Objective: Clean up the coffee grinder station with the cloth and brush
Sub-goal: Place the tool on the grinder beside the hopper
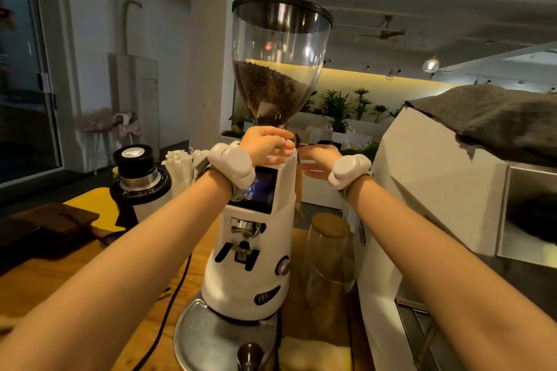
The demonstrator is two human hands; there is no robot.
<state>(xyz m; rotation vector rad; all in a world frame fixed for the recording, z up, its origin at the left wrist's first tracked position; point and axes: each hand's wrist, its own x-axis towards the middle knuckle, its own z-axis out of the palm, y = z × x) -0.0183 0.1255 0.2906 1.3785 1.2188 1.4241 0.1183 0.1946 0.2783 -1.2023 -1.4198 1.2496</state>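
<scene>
Fingers of your left hand [265, 144] are lying spread and flat over the top of the white coffee grinder [251, 238], just below the neck of its bean hopper [278, 60], pressing on it without clamping anything. Your right hand [319, 159] is reaching around the far right side of the same grinder top; its fingers are showing slightly apart, but you cannot tell whether they are gripping anything behind the body.

Right of your right fingers, the white espresso machine [428, 190] is standing, and a grey cloth [488, 117] is lying folded on top of it, well apart from both hands. Below your fingers the grinder is sitting on a round metal tray [205, 337]. Left of your left fingers a smaller black-topped grinder [138, 178] is standing, with paper-wrapped straws [180, 166] just beside it. Below your right wrist a clear glass jar with a wooden lid [330, 247] is standing beside the grinder. A pale yellow cloth [316, 354] is lying near the tray's right edge. White wrist devices [233, 169] are sitting on both wrists. No brush is identifiable.
</scene>
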